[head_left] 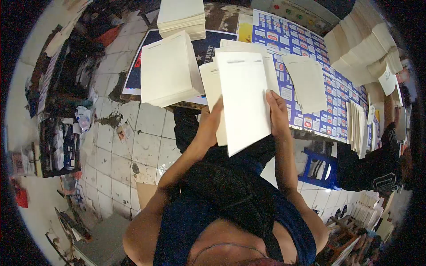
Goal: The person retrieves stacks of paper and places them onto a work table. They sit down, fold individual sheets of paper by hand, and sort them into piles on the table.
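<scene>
Both hands hold a small sheaf of cream paper sheets (pixel 244 97) upright over my lap, at the table's near edge. My left hand (pixel 211 123) grips the left side, its fingers partly hidden by the paper. At the right edge, my right hand (pixel 278 113) pinches the sheets with the thumb in front. Faint print runs along the top of the front sheet. More cream sheets (pixel 210 76) show fanned out behind the sheaf. Left of it stands a thick paper stack (pixel 167 68), with another stack (pixel 181 17) beyond. A thinner, skewed pile (pixel 307 82) lies to the right.
Blue printed sheets (pixel 290 35) and a dark printed sheet (pixel 213 41) cover the table. Tall paper stacks (pixel 361 42) rise at the far right. Another person's dark sleeve (pixel 388 137) is at the right, near a blue plastic stool (pixel 306 175). Tiled floor (pixel 148 150) lies left.
</scene>
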Available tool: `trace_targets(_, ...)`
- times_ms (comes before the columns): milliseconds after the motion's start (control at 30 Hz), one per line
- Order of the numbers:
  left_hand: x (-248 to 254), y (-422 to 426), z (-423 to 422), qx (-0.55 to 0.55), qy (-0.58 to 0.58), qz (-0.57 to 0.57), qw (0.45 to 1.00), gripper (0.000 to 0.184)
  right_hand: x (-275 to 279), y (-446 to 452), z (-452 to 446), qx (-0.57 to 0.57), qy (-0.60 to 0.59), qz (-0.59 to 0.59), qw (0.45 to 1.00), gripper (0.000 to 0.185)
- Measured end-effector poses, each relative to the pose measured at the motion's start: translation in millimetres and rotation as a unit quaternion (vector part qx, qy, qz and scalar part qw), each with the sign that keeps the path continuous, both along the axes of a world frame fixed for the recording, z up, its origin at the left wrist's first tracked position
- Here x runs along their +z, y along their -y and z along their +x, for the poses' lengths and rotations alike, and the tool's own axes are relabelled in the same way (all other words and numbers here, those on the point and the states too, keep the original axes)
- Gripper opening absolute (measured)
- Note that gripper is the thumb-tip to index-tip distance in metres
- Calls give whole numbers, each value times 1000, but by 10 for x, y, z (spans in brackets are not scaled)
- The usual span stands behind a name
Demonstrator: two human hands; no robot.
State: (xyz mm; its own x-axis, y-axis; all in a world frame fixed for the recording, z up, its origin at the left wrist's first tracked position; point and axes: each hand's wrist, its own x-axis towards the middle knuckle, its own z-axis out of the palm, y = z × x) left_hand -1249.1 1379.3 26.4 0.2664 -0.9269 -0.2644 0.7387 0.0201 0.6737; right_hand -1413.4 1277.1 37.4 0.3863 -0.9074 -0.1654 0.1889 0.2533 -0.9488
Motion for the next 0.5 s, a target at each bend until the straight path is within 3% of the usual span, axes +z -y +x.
trace_targets(133, -129, 22, 23, 22, 271, -4, 962, 13, 37, 28, -150, 7, -85, -63, 994, 30)
trace_targets(267, -109, 178, -52, 37, 222, 47, 973, 7, 199, 97, -332, -19, -188, -137, 972, 33)
trace_targets(500, 114, 574, -178, 43, 223, 17, 974, 19, 363, 585, -895, -143, -217, -258, 931, 24)
